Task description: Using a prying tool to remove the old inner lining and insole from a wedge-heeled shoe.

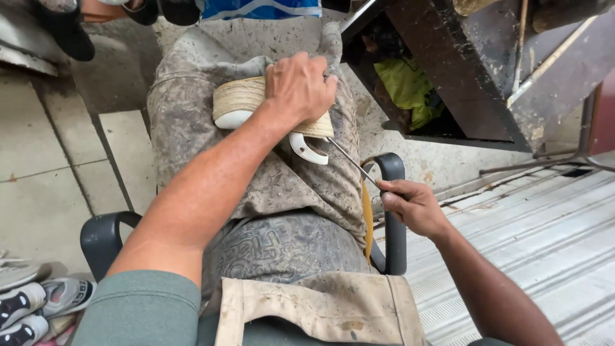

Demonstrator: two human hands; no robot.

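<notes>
Workshop floor | dark bin: green rag | left fingers clamp shoe sole | right fingers grip awl

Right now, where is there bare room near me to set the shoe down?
Bare tiled floor lies left of your knee, between the chair armrest and the sandals. The ribbed metal ramp right of your right hand is bare. The lap under the shoe is crowded.

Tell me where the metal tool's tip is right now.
In the head view, the tool runs from the right hand up-left to the white sole of the shoe that the left hand presses on the lap, right of centre.
</notes>
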